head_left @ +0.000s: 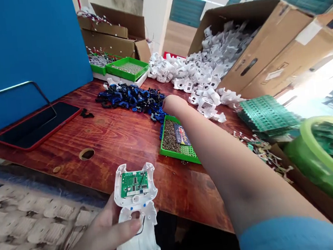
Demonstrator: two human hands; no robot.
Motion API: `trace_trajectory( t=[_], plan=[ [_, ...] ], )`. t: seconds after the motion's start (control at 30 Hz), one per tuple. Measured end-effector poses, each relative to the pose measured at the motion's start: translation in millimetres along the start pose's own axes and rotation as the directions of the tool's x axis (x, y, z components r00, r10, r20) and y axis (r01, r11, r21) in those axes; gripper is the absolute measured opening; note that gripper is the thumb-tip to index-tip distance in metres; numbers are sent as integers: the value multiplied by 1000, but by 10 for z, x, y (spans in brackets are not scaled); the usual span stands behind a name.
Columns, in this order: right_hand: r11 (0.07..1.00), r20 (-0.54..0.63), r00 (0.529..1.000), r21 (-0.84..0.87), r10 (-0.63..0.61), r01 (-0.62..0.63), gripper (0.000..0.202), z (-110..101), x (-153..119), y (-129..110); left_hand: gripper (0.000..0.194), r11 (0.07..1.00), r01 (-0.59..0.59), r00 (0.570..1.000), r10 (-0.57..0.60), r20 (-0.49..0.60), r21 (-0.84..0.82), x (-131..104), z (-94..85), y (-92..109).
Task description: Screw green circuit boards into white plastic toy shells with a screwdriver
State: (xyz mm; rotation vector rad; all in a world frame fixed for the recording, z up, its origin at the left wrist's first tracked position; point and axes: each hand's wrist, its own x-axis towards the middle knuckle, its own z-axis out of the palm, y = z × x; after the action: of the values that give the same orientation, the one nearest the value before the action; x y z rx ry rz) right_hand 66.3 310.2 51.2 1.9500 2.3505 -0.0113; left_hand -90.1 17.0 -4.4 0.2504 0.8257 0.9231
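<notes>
My left hand [114, 230] grips a white plastic shell [138, 241] near the table's front edge, its thumb pressed on the inner face. In the shell's upper section sits a green circuit board [134, 183]; two small blue spots show just below it. My right hand [172, 104] reaches far across the table to the right end of a pile of blue and black plastic parts [131, 97]. Its fingers are hidden behind the wrist and forearm. Beneath that forearm lies a green tray [172, 153] of small brown screws with a dark printed card [181, 134] in it.
White plastic parts [185, 72] spill from a tipped cardboard box [254, 57]. At right are stacked green board panels [268, 113] and a green tub [307, 147]. A red-edged tablet [37, 125] lies left, near a table hole [87, 154]. White shells [26, 233] fill the lower left.
</notes>
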Motion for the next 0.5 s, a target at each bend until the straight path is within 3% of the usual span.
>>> trace_trajectory(
  t=[0.1, 0.2, 0.37, 0.5],
  plan=[
    [999, 63, 998, -39, -4, 7, 29, 55, 77, -1, 88, 1000, -26, 999, 25, 23, 18, 1, -44, 25],
    [997, 84, 995, -50, -50, 54, 28, 93, 81, -26, 94, 1000, -11, 999, 11, 36, -2, 16, -45, 27],
    [999, 5, 999, -24, -33, 33, 26, -9, 3, -59, 68, 998, 14, 998, -11, 59, -55, 44, -39, -20],
    [999, -128, 991, 30, 36, -32, 26, -198, -416, -58, 62, 996, -49, 990, 58, 125, -76, 45, -10, -78]
  ],
)
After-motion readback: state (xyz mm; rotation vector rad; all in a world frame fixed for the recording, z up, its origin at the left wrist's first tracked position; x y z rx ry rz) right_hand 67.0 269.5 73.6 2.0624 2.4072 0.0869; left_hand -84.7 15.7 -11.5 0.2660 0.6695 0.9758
